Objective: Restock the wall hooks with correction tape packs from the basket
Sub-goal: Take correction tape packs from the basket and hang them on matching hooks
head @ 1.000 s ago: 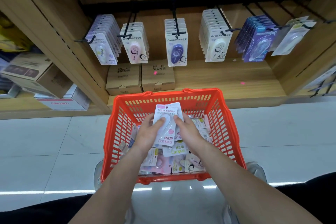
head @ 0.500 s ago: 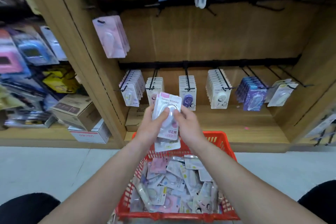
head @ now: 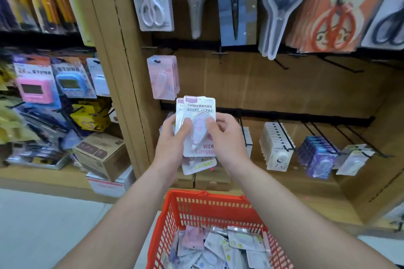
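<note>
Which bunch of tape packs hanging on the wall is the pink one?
The pink bunch hanging alone on the higher hook, above the held packs. Lower down hang a white bunch, a blue-purple bunch and a pale bunch.

You can read "Campus" plus Chinese line at top of front correction tape pack [head: 200,124], frame centre. Pink "修正" and pale "Campus" near its bottom edge. Chinese headings on timer cards [head: 32,73], left of frame: too blurred for you.

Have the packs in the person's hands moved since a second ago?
Yes, upward: the packs were down inside the red basket; now they are held well above its rim.
</note>
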Demonstrator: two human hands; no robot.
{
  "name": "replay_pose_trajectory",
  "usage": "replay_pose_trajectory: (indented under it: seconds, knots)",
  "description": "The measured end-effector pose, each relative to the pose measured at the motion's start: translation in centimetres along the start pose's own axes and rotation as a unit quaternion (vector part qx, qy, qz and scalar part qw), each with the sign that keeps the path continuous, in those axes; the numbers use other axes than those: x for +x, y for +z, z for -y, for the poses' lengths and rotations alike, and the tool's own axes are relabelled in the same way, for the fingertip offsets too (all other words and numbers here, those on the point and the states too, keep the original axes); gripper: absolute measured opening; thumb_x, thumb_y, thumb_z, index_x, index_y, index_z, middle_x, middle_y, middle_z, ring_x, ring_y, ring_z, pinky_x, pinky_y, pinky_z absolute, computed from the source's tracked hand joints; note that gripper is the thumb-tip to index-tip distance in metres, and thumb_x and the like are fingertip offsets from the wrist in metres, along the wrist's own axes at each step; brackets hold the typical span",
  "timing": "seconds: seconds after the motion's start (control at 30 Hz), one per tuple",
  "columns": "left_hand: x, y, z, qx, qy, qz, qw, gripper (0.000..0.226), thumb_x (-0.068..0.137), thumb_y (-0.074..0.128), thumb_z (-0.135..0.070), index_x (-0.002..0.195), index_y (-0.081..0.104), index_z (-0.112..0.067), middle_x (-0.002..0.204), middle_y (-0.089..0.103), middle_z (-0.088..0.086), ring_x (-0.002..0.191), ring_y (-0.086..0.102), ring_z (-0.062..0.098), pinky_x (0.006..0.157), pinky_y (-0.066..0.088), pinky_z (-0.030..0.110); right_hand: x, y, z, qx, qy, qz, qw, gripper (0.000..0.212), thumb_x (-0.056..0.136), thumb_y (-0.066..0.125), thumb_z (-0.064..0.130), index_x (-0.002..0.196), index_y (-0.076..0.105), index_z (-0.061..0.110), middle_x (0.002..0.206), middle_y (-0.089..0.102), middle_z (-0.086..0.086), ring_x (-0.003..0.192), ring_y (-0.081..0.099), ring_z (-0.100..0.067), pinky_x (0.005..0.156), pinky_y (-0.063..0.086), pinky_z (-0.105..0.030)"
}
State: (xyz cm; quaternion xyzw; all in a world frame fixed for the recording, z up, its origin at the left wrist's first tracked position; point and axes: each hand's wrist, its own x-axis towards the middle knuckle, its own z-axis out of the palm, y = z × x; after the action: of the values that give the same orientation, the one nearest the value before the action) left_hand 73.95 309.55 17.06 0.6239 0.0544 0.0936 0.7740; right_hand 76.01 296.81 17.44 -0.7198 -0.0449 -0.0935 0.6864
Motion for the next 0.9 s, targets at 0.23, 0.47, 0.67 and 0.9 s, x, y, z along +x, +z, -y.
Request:
replay_pose_trajectory:
  seconds: [0.23,0.47,0.67,0.9]
  knots:
    - [3.6,-0.6,-0.5,-0.008,0.022,-0.03,0.999,0.018,0.104,0.057,-0.037,0.117,0.062,-0.026,0.109,0.074,-0.002,0.091,0.074,0.018,0.06,0.054,0.028,4.2,0.0,1.1,0.052,0.044,0.006,0.998,0.021,0.105,0.056,0.028,0.122,0.057,0.016,0.106,0.075,-0.004,0.1,0.074,-0.024,0.086,0.062,-0.047]
    - [4.8,-1.3,-1.3,0.013,0.048,-0.025,0.998,0.019,0.103,0.059,-0.037,0.117,0.062,-0.025,0.103,0.074,-0.004,0.082,0.075,0.008,0.057,0.055,0.02,9.5,-2.2,3.3,0.031,-0.015,-0.08,0.996,0.016,0.105,0.056,0.023,0.122,0.057,0.023,0.11,0.074,0.01,0.092,0.07,-0.005,0.074,0.054,-0.026]
    - [5.0,-1.3,-1.5,0.023,0.055,-0.014,0.998,0.008,0.103,0.059,-0.033,0.108,0.061,-0.028,0.099,0.073,-0.005,0.079,0.075,0.005,0.055,0.055,0.018,10.0,-1.8,2.5,0.026,-0.037,-0.079,0.996,0.013,0.106,0.056,0.024,0.119,0.056,0.026,0.112,0.076,0.01,0.1,0.074,-0.008,0.076,0.06,-0.032]
    - [5.0,-1.6,-1.3,0.02,0.05,-0.009,0.999,0.012,0.102,0.061,-0.03,0.112,0.063,-0.024,0.103,0.075,-0.002,0.085,0.076,0.013,0.061,0.06,0.025,10.6,-1.3,3.0,0.033,-0.043,-0.098,0.994,0.017,0.106,0.054,0.026,0.122,0.056,0.022,0.109,0.076,0.008,0.095,0.074,-0.006,0.07,0.057,-0.024]
